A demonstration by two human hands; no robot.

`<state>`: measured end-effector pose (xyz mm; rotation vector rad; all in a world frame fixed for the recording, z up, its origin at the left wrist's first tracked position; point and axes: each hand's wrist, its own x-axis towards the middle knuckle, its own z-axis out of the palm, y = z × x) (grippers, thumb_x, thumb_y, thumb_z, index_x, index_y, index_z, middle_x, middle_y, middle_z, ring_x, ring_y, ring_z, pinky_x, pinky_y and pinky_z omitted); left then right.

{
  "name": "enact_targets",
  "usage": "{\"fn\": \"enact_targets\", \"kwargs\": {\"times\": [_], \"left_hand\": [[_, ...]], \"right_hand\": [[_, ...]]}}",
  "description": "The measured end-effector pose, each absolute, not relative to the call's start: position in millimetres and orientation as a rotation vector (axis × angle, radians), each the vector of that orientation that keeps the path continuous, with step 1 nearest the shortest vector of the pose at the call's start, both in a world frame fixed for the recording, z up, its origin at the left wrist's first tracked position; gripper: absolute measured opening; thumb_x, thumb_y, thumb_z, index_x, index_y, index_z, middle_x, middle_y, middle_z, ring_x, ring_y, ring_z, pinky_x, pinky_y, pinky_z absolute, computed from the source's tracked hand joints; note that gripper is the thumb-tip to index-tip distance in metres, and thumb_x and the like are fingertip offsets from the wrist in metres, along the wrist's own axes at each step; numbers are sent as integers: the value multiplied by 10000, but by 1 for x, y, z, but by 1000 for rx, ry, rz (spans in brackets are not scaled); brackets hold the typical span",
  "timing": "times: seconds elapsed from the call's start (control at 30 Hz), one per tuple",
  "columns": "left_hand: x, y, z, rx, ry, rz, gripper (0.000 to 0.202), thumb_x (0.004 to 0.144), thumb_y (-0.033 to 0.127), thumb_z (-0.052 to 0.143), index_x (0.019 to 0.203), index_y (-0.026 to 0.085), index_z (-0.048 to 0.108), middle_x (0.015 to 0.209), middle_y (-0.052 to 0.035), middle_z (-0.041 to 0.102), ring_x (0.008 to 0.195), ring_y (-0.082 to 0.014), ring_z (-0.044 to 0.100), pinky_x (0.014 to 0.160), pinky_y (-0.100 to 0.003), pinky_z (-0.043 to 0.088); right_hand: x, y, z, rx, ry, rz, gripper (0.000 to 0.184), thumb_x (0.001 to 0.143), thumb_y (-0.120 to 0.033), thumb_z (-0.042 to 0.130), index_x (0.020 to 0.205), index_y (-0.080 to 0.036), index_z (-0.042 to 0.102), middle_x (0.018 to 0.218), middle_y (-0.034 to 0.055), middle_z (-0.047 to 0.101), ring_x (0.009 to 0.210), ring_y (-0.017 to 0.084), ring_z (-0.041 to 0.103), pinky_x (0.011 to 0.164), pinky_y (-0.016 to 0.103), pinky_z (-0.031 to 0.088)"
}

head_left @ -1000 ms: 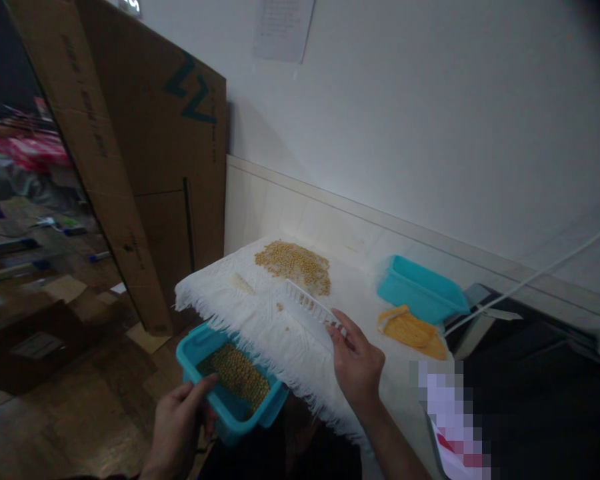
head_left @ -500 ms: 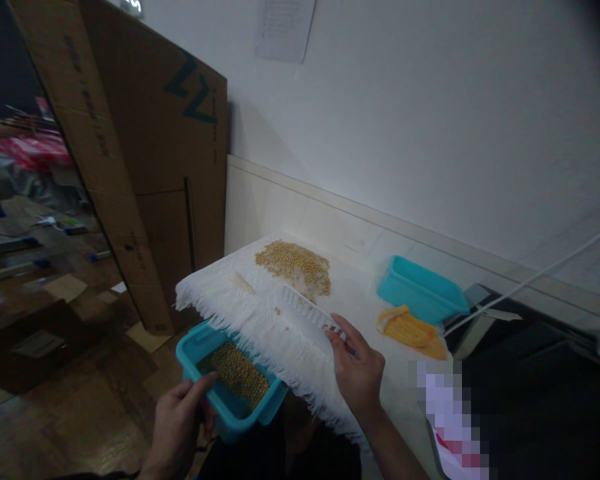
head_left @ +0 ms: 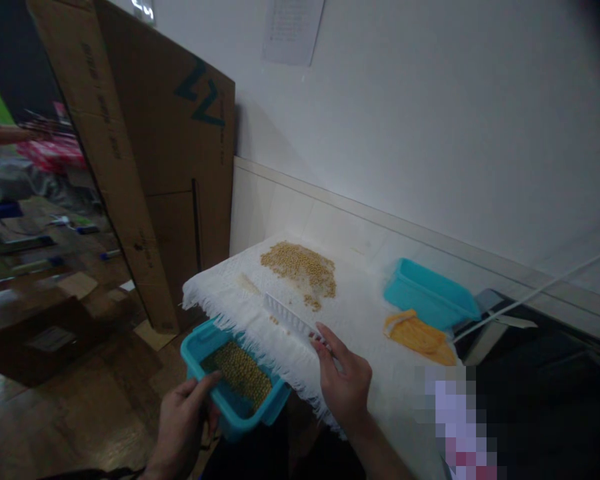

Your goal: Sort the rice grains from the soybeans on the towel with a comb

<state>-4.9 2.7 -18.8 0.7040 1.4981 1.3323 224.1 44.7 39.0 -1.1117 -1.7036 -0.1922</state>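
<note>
My left hand (head_left: 183,417) is closed on the near left rim of a blue plastic basin (head_left: 239,427), held just below the table edge. Dried soybeans (head_left: 243,372) cover much of its bottom. With my right hand (head_left: 346,375) I grip the end of a white slotted plastic piece (head_left: 287,318), perhaps a comb or brush, its long edge down on the white fringed cloth (head_left: 230,273). A few loose beans lie along its near side. Beyond it, a spread-out heap of soybeans (head_left: 300,263) rests on the cloth.
A second blue basin (head_left: 430,293) stands at the right, with a folded orange cloth (head_left: 420,335) before it. A tall cardboard box (head_left: 175,147) borders the table's left side. A white cable (head_left: 540,287) crosses at right. Another person's arm (head_left: 5,133) shows at far left.
My right hand has drawn the white slotted piece toward me and left, nearer the fringed edge, pushing a few beans along. My left hand still holds the basin.
</note>
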Motion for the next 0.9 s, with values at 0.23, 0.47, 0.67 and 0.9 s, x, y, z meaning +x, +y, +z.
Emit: {"fn": "enact_targets", "kwargs": {"times": [0.23,0.47,0.67,0.9], "left_hand": [[-5,3,-11,737,1483,1322,360,708,398,601,407,215,532,268,26,486,249,-122,424,296,-232,333],[-2,2,-4,758,1515,1319,361,694,387,587,384,219,514,261,23,478,252,-130,433,300,-240,344],[-4,4,-11,732,1504,1319,356,684,388,612,386,214,527,270,25,488,255,-118,425,301,-226,328],[-4,3,-13,732,1530,1306,373,690,403,616,386,214,511,269,23,482,262,-117,410,308,-231,307]], "right_hand": [[212,26,45,-993,-1764,-206,268,848,-132,582,1105,-186,634,861,35,748,617,128,698,593,189,549],[218,22,53,-1203,-1594,-69,249,840,-262,612,1079,-208,652,824,18,750,636,140,706,593,182,548],[260,55,52,-1460,-1454,-278,311,863,-350,567,1115,-188,651,892,58,743,713,174,715,627,212,533],[267,64,44,-1455,-1536,-389,270,877,-326,547,1069,-186,676,809,43,747,619,154,698,569,207,506]]}}
